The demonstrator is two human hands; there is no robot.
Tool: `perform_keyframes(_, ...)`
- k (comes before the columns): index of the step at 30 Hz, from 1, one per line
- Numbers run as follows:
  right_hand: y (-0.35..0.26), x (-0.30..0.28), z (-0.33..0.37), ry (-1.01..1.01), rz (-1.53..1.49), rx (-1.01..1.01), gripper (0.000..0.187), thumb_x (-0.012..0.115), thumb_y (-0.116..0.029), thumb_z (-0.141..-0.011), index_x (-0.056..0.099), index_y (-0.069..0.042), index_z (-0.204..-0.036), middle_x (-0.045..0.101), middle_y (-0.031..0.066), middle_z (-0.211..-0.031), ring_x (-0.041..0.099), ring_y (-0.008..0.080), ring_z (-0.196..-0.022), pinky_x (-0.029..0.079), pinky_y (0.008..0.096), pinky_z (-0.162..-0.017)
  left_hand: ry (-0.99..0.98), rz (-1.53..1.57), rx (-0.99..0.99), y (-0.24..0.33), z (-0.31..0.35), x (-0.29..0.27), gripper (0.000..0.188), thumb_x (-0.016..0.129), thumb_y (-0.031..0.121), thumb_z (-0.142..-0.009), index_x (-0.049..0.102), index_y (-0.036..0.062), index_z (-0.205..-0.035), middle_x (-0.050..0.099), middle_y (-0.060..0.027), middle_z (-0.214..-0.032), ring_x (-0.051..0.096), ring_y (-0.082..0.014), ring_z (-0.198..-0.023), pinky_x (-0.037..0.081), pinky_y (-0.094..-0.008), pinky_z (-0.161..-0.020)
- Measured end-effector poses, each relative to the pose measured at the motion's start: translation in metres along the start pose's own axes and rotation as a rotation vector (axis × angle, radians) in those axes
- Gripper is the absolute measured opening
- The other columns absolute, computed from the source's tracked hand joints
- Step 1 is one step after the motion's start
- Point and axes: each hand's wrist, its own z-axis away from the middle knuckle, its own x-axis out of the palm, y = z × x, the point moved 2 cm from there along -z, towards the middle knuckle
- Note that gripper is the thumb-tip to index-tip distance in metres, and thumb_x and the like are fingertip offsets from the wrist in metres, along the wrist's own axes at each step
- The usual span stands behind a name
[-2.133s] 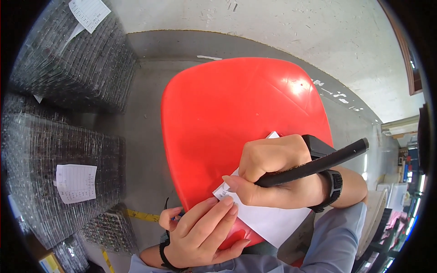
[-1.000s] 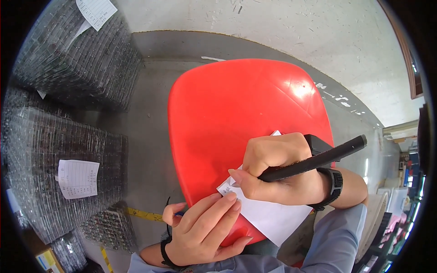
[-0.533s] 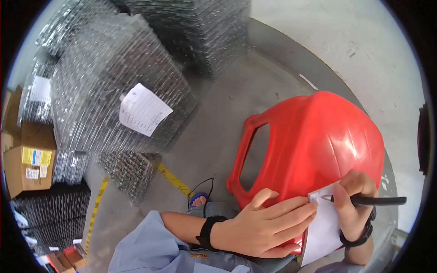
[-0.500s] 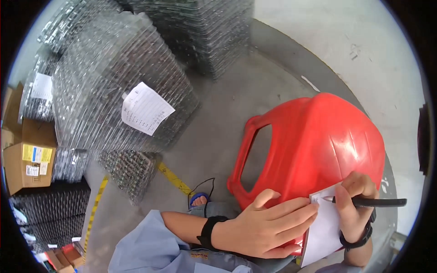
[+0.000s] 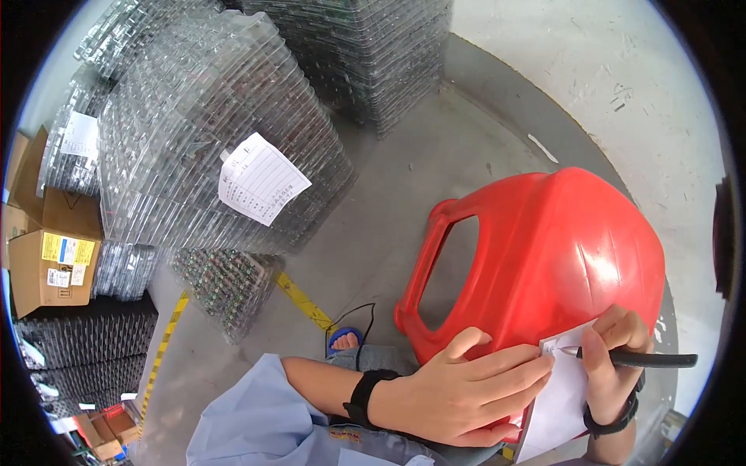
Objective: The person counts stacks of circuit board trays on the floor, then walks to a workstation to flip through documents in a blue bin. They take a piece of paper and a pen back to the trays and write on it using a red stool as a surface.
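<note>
1 black pen [image 5: 653, 358] at 4 o'clock, gripped in the right hand [image 5: 610, 369] by closed fingers, tip at 1 white paper [image 5: 556, 408] over 1 red stool [image 5: 536, 256], left hand [image 5: 447, 396] fingers straightened onto the paper's corner; 1 tray stack [image 5: 179, 155] at 10 o'clock.

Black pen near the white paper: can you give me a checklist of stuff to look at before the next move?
1. Right hand grips the black pen: ok.
2. Pen tip uncovered: ok.
3. Left hand has its fingertips at the white paper's upper corner: ok.
4. Tip touching paper: cannot tell, too small.
5. Red seat under all of the paper: cannot tell, underside hidden.
</note>
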Motion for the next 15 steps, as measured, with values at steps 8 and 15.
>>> perform_keyframes(8, -0.004, 0.008, -0.003, -0.011, 0.012, -0.005, 0.026, 0.064, 0.006, -0.069, 0.043, -0.006, -0.059, 0.054, 0.0061, -0.058, 0.048, 0.0113, -0.045, 0.036, 0.0228, -0.043, -0.01, -0.006, -0.002, -0.002, 0.003, -0.006, 0.041, 0.057, 0.029, -0.078, 0.055, 0.0027, -0.11, 0.046, -0.0086, -0.123, 0.048, -0.015, -0.112, 0.028, -0.0378, -0.083)
perform_keyframes(15, 0.0, -0.002, -0.007, -0.045, 0.015, -0.183, 0.024, 0.065, 0.006, -0.068, 0.047, -0.005, -0.058, 0.052, 0.0053, -0.054, 0.049, 0.015, -0.043, 0.037, 0.026, -0.041, -0.069, -0.041, 0.059, 0.0, -0.008, -0.002, 0.042, 0.06, 0.037, -0.076, 0.063, 0.0085, -0.107, 0.055, -0.0031, -0.121, 0.056, -0.0119, -0.102, 0.027, -0.0342, -0.078)
